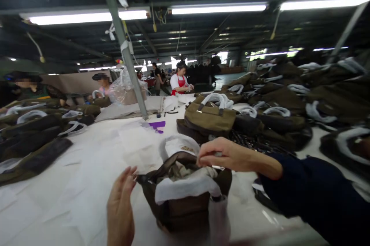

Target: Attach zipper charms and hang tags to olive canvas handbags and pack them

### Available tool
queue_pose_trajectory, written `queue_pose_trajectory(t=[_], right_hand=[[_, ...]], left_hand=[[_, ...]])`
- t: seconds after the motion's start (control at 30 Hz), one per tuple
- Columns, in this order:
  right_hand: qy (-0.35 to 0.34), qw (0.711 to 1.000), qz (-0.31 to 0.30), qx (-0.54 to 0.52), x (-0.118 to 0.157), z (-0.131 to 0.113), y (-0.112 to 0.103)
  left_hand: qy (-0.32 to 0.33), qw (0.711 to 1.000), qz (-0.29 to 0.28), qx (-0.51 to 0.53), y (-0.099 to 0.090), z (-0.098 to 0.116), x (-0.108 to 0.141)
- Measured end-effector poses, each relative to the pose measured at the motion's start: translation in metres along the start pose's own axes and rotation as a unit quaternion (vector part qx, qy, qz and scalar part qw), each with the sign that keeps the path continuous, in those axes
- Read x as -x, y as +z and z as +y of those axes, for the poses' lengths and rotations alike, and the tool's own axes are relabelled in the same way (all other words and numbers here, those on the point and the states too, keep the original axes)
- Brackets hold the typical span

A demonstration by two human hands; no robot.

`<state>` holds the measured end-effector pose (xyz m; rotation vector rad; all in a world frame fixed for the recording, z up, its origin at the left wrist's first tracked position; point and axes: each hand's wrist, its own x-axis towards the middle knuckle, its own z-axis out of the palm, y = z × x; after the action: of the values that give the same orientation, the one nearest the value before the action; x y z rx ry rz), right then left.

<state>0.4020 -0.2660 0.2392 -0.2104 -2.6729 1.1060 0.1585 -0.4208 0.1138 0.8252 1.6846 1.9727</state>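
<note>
A brown-olive handbag [185, 211] stands upright and unzipped on the white table in front of me, its mouth facing up. Its two handles are wrapped in white padding; the near handle [186, 188] lies across the front and the far one arches behind. Pale lining or stuffing [180, 171] shows inside. My left hand [121, 207] is beside the bag's left corner, fingers stretched out, touching or nearly touching it. Above the right part of the mouth is my right hand [222, 154], its fingers bent together near the rim; what they pinch is hidden.
Finished-looking olive bags [212, 117] are piled at the right, more bags [34, 138] at the left. White sheets [86, 169] and a purple strip [157, 125] lie on the table. A metal post [127, 53] rises beyond. Co-workers, one in a red apron [181, 82], are at the far side.
</note>
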Motion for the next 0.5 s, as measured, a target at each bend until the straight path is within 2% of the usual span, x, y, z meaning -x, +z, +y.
queue_pose_trajectory(t=[0.07,0.1,0.13,0.17,0.2,0.23,0.3,0.37,0.4,0.47,0.5], right_hand=[[0.079,0.988,0.125,0.044,0.038,0.008,-0.012],[0.115,0.971,0.192,0.079,0.056,0.016,-0.014],[0.147,0.952,0.244,0.114,0.071,0.026,-0.013],[0.175,0.936,0.274,0.138,0.084,0.038,-0.01],[0.199,0.93,0.277,0.138,0.093,0.049,-0.006],[0.22,0.933,0.261,0.109,0.098,0.059,-0.002],[0.244,0.947,0.21,0.006,0.099,0.072,0.009],[0.25,0.949,0.183,-0.061,0.094,0.075,0.017],[0.25,0.948,0.185,-0.063,0.092,0.074,0.02],[0.247,0.948,0.198,-0.028,0.088,0.071,0.026],[0.241,0.947,0.211,-0.002,0.088,0.069,0.028]], left_hand=[[0.052,0.99,0.083,-0.098,-0.012,0.012,-0.002],[0.082,0.978,0.111,-0.157,-0.017,0.02,-0.004],[0.113,0.964,0.118,-0.208,-0.019,0.028,-0.006],[0.138,0.955,0.099,-0.245,-0.019,0.037,-0.008],[0.149,0.952,0.044,-0.264,-0.015,0.046,-0.011],[0.148,0.951,-0.036,-0.27,-0.008,0.054,-0.014],[0.112,0.924,-0.243,-0.272,0.016,0.07,-0.019],[0.053,0.858,-0.437,-0.263,0.05,0.08,-0.021],[0.03,0.82,-0.51,-0.256,0.068,0.082,-0.022],[0.002,0.758,-0.605,-0.242,0.102,0.078,-0.021],[0.0,0.735,-0.635,-0.238,0.116,0.073,-0.019]])
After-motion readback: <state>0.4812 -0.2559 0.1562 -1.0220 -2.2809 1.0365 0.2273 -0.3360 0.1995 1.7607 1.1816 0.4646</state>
